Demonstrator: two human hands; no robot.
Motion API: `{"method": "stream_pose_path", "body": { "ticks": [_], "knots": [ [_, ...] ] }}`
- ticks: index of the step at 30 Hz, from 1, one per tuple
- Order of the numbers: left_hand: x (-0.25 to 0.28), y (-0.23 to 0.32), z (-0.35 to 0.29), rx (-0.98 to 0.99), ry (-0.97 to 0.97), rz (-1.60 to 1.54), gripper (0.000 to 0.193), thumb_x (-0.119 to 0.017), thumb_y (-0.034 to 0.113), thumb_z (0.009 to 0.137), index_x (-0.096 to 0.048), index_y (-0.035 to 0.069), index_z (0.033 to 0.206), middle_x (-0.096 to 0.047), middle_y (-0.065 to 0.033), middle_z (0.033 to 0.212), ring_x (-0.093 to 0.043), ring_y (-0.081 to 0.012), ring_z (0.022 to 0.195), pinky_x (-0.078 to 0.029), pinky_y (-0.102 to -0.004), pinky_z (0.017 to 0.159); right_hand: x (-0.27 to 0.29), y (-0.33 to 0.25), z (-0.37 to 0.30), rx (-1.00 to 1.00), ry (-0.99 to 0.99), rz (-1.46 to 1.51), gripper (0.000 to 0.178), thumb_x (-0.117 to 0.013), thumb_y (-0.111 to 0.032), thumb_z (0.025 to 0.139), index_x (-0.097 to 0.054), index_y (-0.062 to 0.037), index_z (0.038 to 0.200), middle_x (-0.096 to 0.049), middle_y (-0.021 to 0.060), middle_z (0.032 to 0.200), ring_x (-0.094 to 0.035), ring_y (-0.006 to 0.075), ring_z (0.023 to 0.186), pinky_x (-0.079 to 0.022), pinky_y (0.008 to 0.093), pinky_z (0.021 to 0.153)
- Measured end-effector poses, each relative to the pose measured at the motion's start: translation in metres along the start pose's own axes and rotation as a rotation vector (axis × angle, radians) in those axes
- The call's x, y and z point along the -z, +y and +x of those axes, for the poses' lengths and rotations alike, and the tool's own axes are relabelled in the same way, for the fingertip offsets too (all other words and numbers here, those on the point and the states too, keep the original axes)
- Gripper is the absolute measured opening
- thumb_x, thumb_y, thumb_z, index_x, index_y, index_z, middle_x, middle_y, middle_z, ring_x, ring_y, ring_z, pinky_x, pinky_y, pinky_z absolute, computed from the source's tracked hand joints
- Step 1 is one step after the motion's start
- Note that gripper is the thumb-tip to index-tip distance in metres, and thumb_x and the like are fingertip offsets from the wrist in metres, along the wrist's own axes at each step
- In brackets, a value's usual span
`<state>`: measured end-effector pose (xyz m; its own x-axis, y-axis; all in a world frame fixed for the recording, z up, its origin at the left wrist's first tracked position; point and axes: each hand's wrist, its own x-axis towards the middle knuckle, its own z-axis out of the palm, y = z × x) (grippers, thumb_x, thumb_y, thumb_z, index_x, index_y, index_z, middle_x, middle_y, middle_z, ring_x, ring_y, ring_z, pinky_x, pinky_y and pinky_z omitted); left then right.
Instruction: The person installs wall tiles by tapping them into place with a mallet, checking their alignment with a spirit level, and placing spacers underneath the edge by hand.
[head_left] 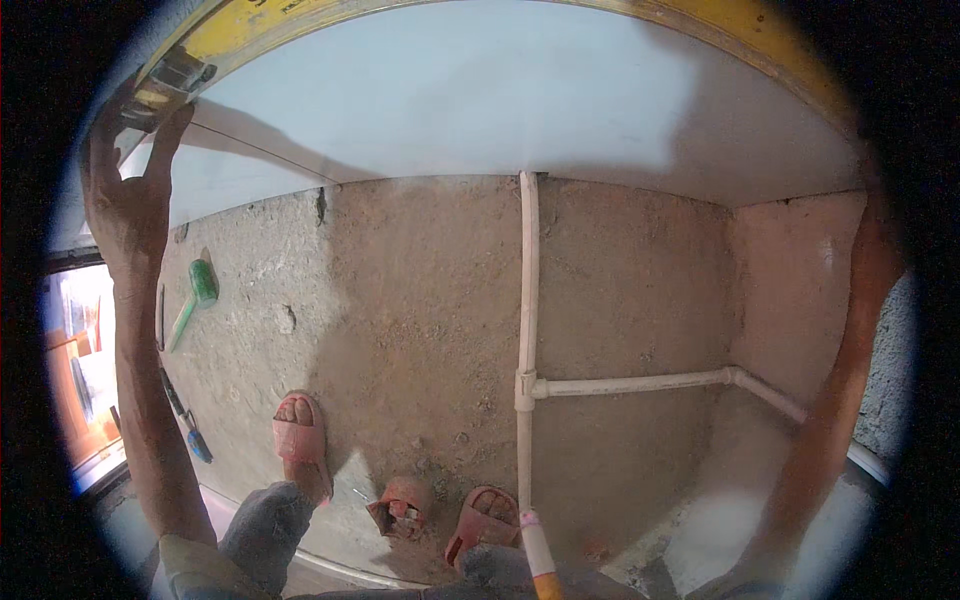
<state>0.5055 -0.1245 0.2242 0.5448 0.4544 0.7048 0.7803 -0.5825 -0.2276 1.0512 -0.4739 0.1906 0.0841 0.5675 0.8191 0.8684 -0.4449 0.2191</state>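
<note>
A long yellow spirit level arches along the top of the picture, against a large pale wall panel. My left hand is raised at the upper left, thumb and fingers around the level's left end. On the right my forearm reaches up toward the level's other end. My right hand is lost in the dark rim, so its grip is hidden. Below the panel's lower edge lies rough, dusty floor.
White plastic pipe runs along the floor, with a tee and a branch to the right. A green mallet and a blue-tipped tool lie left. A reddish hollow object sits between my pink slippers. A cigarette shows low.
</note>
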Motion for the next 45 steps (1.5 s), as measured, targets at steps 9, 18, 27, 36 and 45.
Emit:
{"method": "stream_pose_path", "body": {
  "ticks": [9,18,27,36,45],
  "knots": [
    [0.0,0.01,0.002,0.004,0.04,0.009,0.054,-0.077,0.025,0.076,-0.055,0.016,0.124,-0.057,-0.01,0.118,-0.057,-0.0239,0.108,-0.05,-0.039,0.087,0.006,0.003,0.005,0.003,-0.239,-0.138,0.052,-0.059,-0.025,0.09,-0.042,-0.0055,0.135,-0.044,0.0165,0.136,-0.039,0.0333,0.127,-0.032,0.042,0.106],
    [0.001,0.023,0.0,0.026,0.058,0.023,0.057,-0.077,0.029,0.076,-0.053,0.014,0.126,-0.055,-0.0133,0.12,-0.056,-0.027,0.11,-0.049,-0.0412,0.089,0.003,-0.003,0.002,0.019,-0.165,0.045,0.055,-0.058,-0.029,0.091,-0.04,-0.0051,0.137,-0.041,0.0165,0.139,-0.038,0.0342,0.128,-0.03,0.0431,0.107],
    [0.001,0.026,0.0,0.016,0.082,-0.005,0.063,-0.079,0.03,0.074,-0.051,0.014,0.128,-0.055,-0.0129,0.121,-0.055,-0.0266,0.111,-0.048,-0.0413,0.09,-0.002,0.009,-0.002,0.004,-0.282,-0.021,0.061,-0.064,-0.032,0.087,-0.039,-0.0075,0.137,-0.039,0.0176,0.139,-0.037,0.0363,0.126,-0.033,0.0446,0.105],
    [0.001,0.015,0.0,0.031,0.069,-0.048,0.057,-0.078,0.028,0.076,-0.054,0.013,0.125,-0.056,-0.0116,0.12,-0.055,-0.0249,0.11,-0.047,-0.0403,0.092,-0.003,-0.008,0.003,-0.156,-0.266,0.072,0.062,-0.064,-0.031,0.087,-0.038,-0.0038,0.137,-0.041,0.0196,0.136,-0.039,0.0369,0.125,-0.034,0.0446,0.103],
    [0.001,0.016,-0.002,0.083,0.057,-0.098,0.05,-0.075,0.029,0.078,-0.056,0.014,0.122,-0.056,-0.0112,0.121,-0.055,-0.0238,0.113,-0.05,-0.0411,0.09,-0.007,0.001,-0.002,-0.003,-0.175,0.016,0.059,-0.062,-0.031,0.088,-0.039,-0.0048,0.136,-0.039,0.0202,0.137,-0.038,0.0364,0.126,-0.033,0.0447,0.104]
  ]
}}
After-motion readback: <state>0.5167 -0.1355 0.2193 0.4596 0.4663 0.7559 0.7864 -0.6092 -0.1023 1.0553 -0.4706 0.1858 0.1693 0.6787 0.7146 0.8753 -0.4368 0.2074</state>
